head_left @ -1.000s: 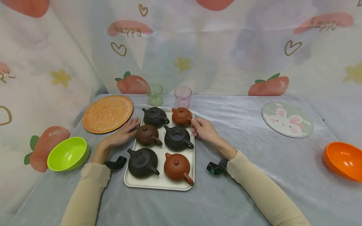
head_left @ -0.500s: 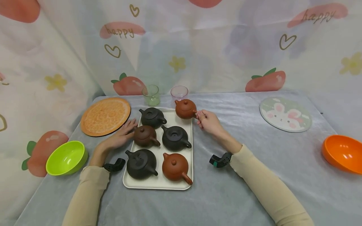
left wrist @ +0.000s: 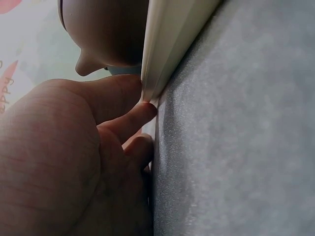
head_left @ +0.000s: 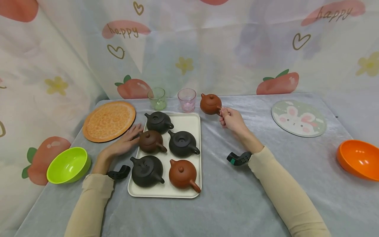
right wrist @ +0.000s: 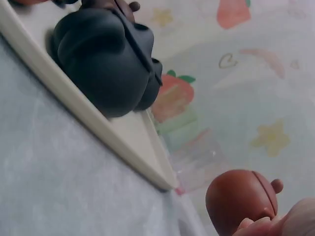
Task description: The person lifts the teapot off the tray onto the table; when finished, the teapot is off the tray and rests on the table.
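The right hand [head_left: 232, 119] pinches a reddish-brown teapot [head_left: 210, 103] by its handle beyond the tray [head_left: 193, 123], while the left hand [head_left: 125, 142], fingers spread, steadies the tray's edge.

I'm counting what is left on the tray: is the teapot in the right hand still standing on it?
No: in the head view the reddish-brown teapot hangs right of the white tray, held by the right hand.

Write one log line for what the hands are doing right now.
right hand: holds brown teapot by its handle, off the tray | left hand: touches tray edge
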A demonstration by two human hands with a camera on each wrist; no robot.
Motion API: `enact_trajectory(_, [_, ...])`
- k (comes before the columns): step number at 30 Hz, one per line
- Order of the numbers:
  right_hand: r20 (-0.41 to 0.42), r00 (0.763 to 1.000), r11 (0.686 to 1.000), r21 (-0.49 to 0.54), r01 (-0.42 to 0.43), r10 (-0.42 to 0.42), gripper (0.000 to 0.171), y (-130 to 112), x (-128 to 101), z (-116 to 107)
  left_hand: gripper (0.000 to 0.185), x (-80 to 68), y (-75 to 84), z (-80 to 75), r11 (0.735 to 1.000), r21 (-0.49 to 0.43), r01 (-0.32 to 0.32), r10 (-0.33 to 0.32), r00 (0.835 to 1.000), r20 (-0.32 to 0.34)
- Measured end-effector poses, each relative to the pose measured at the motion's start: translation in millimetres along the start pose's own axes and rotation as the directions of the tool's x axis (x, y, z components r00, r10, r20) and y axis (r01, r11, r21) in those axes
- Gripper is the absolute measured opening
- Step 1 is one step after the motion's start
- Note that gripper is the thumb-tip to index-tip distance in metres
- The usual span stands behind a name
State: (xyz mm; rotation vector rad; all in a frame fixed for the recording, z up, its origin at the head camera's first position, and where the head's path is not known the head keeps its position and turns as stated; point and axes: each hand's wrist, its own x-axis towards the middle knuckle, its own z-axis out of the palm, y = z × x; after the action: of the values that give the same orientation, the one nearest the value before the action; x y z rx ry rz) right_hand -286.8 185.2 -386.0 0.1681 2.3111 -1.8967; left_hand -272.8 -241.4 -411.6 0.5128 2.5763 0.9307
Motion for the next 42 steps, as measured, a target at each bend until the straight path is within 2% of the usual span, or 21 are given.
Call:
enact_trajectory(5, [-0.023,0.999,0.999,-0.004,-0.041,0.041,0.043,12,8,-5,0.055,1.5,-2.4,2.5,1.000,-0.002,0.000,0.000,1.000,-0.002])
enact_trajectory(10, [-0.057,0.998,0.999,-0.010,-0.040,0.040,0.044,24,14,-8,0.055,3.2,-3.2,3.3,1.000,-0.001,0.000,0.000,1.000,-0.001])
enact_trajectory(19, [-0.085,0.995,0.996,0.083,-0.041,0.048,0.036,28,20,-11,0.055,4.7,-2.4,0.1,1.000,0.023,0.005,-0.005,1.000,-0.005])
enact_trajectory(26, [-0.102,0.992,0.989,0.132,-0.064,0.078,0.039,27,22,-16,0.055,11.3,-1.8,-0.3,1.000,0.022,0.011,-0.011,1.000,-0.004])
enact_trajectory(32, [-0.074,0.993,0.981,0.174,-0.079,0.093,0.045,27,23,-18,0.055,11.2,-3.4,0.4,1.000,0.021,0.015,-0.015,1.000,-0.004])
enact_trajectory(42, [-0.033,0.994,0.986,0.137,-0.098,0.104,0.047,26,25,-16,0.055,7.7,-5.1,-1.2,0.999,0.032,0.010,-0.010,1.000,-0.003])
